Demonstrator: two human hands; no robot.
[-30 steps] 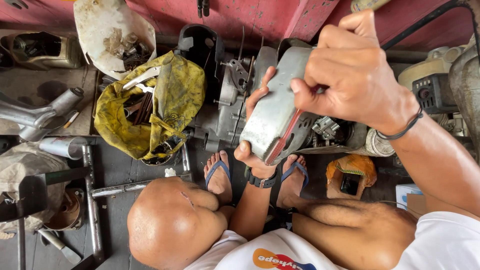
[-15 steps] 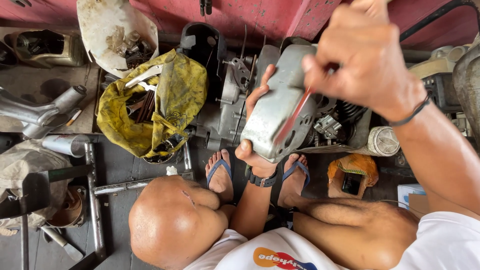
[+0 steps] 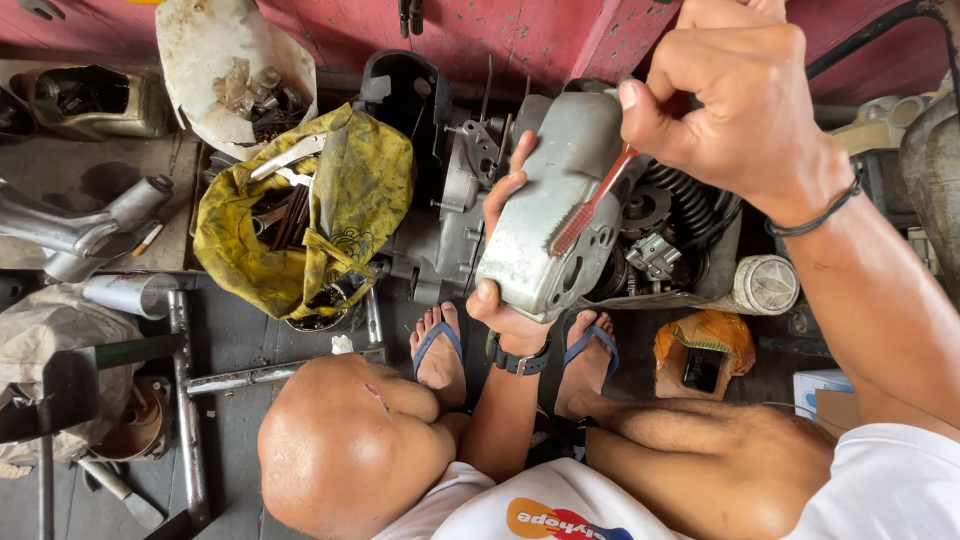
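Observation:
My left hand (image 3: 508, 322), with a dark watch on the wrist, grips a grey metal engine cover (image 3: 545, 225) from below and holds it up over my feet. My right hand (image 3: 740, 100), with a black band on the wrist, holds a red toothbrush (image 3: 592, 203) by the handle. The bristle end lies against the face of the cover. I squat on the floor, with my knees at the bottom of the view and blue sandals on my feet.
An engine block (image 3: 455, 200) with a coil spring stands behind the cover against a red wall. To the left lie a yellow cloth bag of tools (image 3: 350, 190), a white broken tub of parts (image 3: 215, 60), metal pipes (image 3: 80, 235) and steel bars (image 3: 185, 380). An orange bag (image 3: 705, 335) sits to the right.
My right hand has moved up and to the right, dragging the toothbrush along the cover. My left hand keeps the cover in nearly the same place.

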